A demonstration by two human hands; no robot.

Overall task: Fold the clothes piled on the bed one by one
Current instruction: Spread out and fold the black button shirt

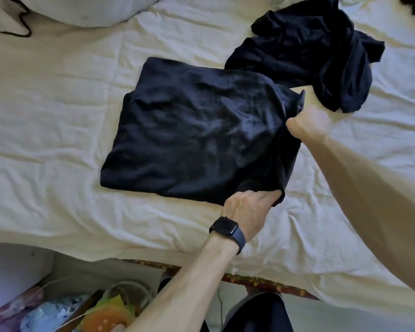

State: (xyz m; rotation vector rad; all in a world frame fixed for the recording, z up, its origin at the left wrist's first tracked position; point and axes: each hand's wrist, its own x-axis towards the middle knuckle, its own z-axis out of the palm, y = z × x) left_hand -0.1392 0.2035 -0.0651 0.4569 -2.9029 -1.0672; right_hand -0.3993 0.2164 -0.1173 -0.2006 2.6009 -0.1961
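The left hand point(247, 207), with a watch point(225, 227) on its wrist, grips the near right corner of the folded dark garment point(197, 133). The right hand point(309, 123) holds its far right corner with curled fingers. The garment lies flat mid-bed point(58, 116); the pile of dark clothes point(309, 49) lies just behind it, toward the bed's far right corner

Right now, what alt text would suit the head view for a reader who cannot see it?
A left hand and right hand grip the right-side corners of a folded dark garment on a cream sheet; crumpled dark clothes lie beyond it.
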